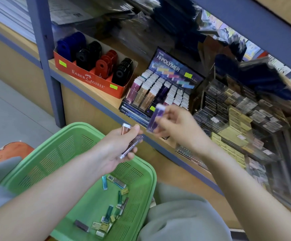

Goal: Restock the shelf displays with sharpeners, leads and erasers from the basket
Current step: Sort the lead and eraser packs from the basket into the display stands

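1. Between thumb and fingertips of the right hand [181, 129], a purple eraser [155, 117] is pinched, just before the eraser display [169, 65]; the matching purple column is best aimed for.
2. Within the curled fingers of the left hand [120, 145], spare erasers [131, 145] are gripped.
3. Below them, loose stock [104, 221] lies in the basket [150, 181].

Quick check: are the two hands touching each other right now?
Apart. The head view shows a strip of shelf edge between the thumb of the left hand and the purple eraser pinched by the right hand.
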A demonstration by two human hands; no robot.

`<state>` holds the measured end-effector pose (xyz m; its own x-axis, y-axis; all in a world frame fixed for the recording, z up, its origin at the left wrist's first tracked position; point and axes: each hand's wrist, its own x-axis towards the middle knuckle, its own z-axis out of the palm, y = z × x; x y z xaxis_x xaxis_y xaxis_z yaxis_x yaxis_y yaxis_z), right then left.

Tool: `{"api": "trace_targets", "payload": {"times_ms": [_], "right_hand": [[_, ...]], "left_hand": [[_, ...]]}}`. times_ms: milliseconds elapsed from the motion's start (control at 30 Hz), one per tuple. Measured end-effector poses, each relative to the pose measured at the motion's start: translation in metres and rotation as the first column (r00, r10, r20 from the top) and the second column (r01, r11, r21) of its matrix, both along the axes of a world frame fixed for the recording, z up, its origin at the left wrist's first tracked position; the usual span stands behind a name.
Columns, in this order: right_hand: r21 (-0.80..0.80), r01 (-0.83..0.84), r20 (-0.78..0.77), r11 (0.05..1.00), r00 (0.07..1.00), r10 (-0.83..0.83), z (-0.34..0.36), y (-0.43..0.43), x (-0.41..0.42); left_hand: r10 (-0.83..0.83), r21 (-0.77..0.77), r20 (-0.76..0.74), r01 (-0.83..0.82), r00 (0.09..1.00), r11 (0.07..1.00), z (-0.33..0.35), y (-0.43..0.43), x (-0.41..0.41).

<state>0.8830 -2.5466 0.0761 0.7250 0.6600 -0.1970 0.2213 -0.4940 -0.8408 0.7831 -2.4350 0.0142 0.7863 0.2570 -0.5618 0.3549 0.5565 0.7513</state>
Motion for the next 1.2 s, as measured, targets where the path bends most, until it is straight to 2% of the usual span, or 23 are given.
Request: {"api": "trace_targets", "payload": {"times_ms": [67, 167, 300, 533, 833, 967, 1067, 1200], "right_hand": [[0.145, 0.126, 0.052, 0.981, 0.990, -0.135, 0.011, 0.006, 0.012], [0.303, 0.244, 0.233, 0.921, 0.918, -0.320, 0.016, 0.018, 0.038], [0.253, 0.281, 0.404, 0.926, 0.839, -0.365, 0.002, 0.030, 0.076], [0.003, 0.226, 0.669, 0.974, 0.724, -0.170, -0.012, 0.040, 0.115], [-0.236, 0.165, 0.736, 0.958, 0.674, 0.065, -0.010, 0.052, 0.127], [-0.277, 0.216, 0.752, 0.936, 0.655, 0.071, -0.009, 0.054, 0.125], [-0.315, 0.261, 0.782, 0.912, 0.616, 0.094, -0.007, 0.057, 0.123], [-0.395, 0.273, 0.831, 0.877, 0.514, 0.214, -0.007, 0.058, 0.117]], "left_hand": [[0.038, -0.049, -0.030, -0.039, 0.999, 0.998, 0.001, 0.004, -0.002], [0.066, -0.114, -0.045, -0.071, 0.997, 0.991, 0.003, 0.009, -0.002], [0.056, -0.165, -0.026, -0.060, 0.998, 0.984, 0.002, 0.013, -0.003], [0.074, -0.176, 0.019, -0.069, 0.997, 0.982, 0.005, 0.019, -0.001], [0.075, -0.130, 0.021, -0.072, 0.997, 0.989, 0.007, 0.021, 0.001], [0.080, -0.068, 0.043, -0.077, 0.996, 0.995, 0.007, 0.021, 0.001], [0.084, -0.054, 0.050, -0.082, 0.995, 0.995, 0.007, 0.021, 0.003], [0.110, -0.150, 0.079, -0.098, 0.991, 0.984, 0.009, 0.026, 0.005]]}}
